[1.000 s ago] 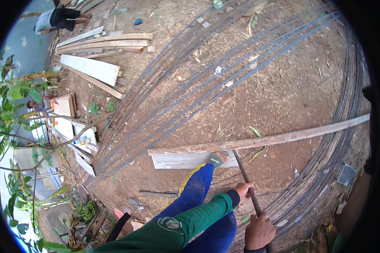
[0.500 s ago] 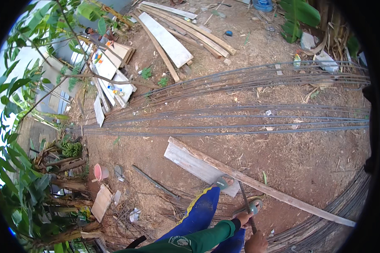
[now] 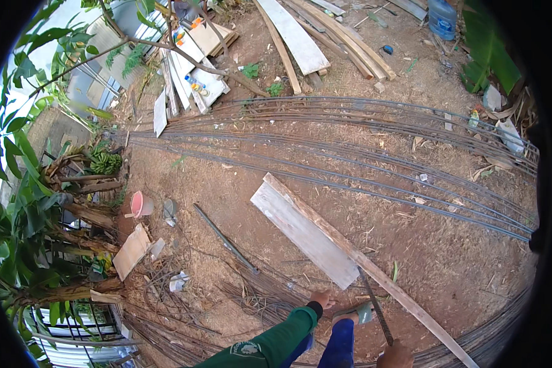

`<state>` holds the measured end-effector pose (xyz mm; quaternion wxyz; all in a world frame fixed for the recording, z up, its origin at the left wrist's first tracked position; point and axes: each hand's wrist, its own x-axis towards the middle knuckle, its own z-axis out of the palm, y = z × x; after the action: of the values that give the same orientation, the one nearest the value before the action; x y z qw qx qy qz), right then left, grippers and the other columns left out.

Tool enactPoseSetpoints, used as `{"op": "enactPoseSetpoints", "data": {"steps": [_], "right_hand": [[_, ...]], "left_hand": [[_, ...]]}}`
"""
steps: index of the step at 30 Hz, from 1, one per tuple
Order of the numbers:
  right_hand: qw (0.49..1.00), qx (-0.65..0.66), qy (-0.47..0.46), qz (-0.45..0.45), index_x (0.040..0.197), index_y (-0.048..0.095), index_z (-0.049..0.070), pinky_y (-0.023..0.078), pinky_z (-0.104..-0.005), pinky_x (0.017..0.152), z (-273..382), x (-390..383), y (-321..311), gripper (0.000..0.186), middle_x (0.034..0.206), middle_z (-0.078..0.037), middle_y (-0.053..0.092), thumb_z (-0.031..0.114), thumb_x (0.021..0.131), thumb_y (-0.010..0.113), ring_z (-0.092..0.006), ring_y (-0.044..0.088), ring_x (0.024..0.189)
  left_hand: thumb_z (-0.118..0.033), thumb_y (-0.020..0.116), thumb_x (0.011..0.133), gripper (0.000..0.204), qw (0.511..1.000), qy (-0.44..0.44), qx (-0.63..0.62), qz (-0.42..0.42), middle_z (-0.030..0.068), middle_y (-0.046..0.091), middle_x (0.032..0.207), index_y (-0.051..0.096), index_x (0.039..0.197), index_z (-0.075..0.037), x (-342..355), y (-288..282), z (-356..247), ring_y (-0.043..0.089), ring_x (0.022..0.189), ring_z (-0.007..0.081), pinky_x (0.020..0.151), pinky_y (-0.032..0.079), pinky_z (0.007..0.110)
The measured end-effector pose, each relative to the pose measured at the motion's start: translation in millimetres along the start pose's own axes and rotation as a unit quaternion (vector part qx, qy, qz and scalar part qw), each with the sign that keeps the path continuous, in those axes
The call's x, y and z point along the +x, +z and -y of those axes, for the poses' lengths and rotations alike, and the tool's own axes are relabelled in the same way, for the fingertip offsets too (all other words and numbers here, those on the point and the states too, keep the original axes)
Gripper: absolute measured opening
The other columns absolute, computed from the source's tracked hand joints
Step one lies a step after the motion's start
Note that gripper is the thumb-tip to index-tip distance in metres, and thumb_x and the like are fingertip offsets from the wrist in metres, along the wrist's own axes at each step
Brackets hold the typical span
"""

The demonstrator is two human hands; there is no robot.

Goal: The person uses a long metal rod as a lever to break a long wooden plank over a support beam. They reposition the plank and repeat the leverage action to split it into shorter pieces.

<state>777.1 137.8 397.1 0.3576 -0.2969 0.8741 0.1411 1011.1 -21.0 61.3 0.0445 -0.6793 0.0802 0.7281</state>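
My right hand (image 3: 395, 356), at the lower edge, is closed round the near end of a dark, narrow metal bar (image 3: 377, 310). The bar's far end meets the edge of a long rough wooden plank (image 3: 316, 216), beside a wide whitish board (image 3: 306, 236) on the ground. Apart from the bar, my left hand (image 3: 323, 299) reaches out in a green sleeve with a dark cuff. Its fingers look loosely apart, and nothing shows in them. One sandalled foot (image 3: 363, 313) stands between the left hand and the bar.
Long steel rods (image 3: 325, 144) cross the ground ahead; more rods (image 3: 503, 331) lie at the lower right. A pink bucket (image 3: 142, 204), a loose metal tube (image 3: 224, 238) and tangled wire (image 3: 257, 300) lie to the left. Boards (image 3: 294, 37) lie at the back.
My left hand has come off the bar and moved left. My right hand still holds the bar, now lower and farther right in view. The foot beside the whitish board has moved away. The view has shifted.
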Motion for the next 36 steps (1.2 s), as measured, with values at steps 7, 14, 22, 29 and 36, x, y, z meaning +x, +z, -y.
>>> {"op": "enactPoseSetpoints", "data": {"steps": [7, 14, 22, 29, 36], "right_hand": [[0.986, -0.150, -0.065, -0.037, 0.107, 0.066, 0.016, 0.053, -0.0423, 0.055, 11.8, 15.1, -12.0, 0.022, 0.074, -0.009, 0.068, 0.030, 0.091, 0.059, -0.0292, 0.068, 0.064], [0.978, -0.200, -0.059, -0.008, 0.112, 0.065, 0.019, 0.053, -0.0470, 0.063, -2.6, 49.9, -32.8, 0.026, 0.085, -0.013, 0.069, 0.033, 0.091, 0.059, -0.0325, 0.068, 0.075], [0.956, -0.240, -0.070, -0.154, 0.116, 0.066, 0.026, 0.051, -0.0432, 0.063, 6.2, 52.4, -30.4, 0.032, 0.083, -0.008, 0.063, 0.031, 0.085, 0.067, -0.0281, 0.065, 0.075], [0.907, -0.290, -0.104, -0.288, 0.116, 0.066, 0.021, 0.046, -0.0431, 0.074, 11.4, 24.4, 7.5, 0.031, 0.081, -0.007, 0.062, 0.021, 0.086, 0.063, -0.0262, 0.063, 0.076], [0.919, -0.267, -0.071, -0.281, 0.114, 0.067, 0.017, 0.049, -0.0428, 0.074, 28.0, -14.0, 47.9, 0.029, 0.084, -0.010, 0.065, 0.020, 0.085, 0.062, -0.0272, 0.066, 0.081]], "left_hand": [[-0.017, 0.055, 0.100, 0.037, 0.980, 0.045, -0.193, 0.021, 0.0160, 0.060, 0.121, 0.053, 0.136, -0.007, 79.0, -48.0, 6.6, 0.064, 0.100, 0.0316, 0.079, 0.054, 0.037], [-0.034, 0.074, 0.087, 0.049, 0.968, 0.110, -0.019, -0.225, 0.0134, 0.069, 0.094, 0.063, 0.120, 0.001, 182.4, -4.3, -22.5, 0.065, 0.089, 0.0342, 0.077, 0.053, 0.037], [-0.049, 0.083, 0.069, 0.096, 0.879, 0.110, 0.091, -0.456, 0.0270, 0.048, 0.140, 0.044, 0.136, 0.007, 180.7, 52.7, -69.1, 0.048, 0.129, 0.0384, 0.110, 0.038, 0.045], [-0.048, 0.073, 0.078, 0.107, 0.890, 0.105, -0.004, -0.443, 0.0260, 0.017, 0.158, 0.015, 0.152, 0.002, 158.2, 66.3, -86.3, 0.017, 0.147, 0.0375, 0.122, 0.011, 0.046], [-0.042, 0.075, 0.078, 0.084, 0.914, 0.145, -0.064, -0.374, 0.0243, 0.044, 0.139, 0.039, 0.139, 0.002, 176.5, 21.7, -90.1, 0.045, 0.126, 0.0351, 0.108, 0.034, 0.045]]}}
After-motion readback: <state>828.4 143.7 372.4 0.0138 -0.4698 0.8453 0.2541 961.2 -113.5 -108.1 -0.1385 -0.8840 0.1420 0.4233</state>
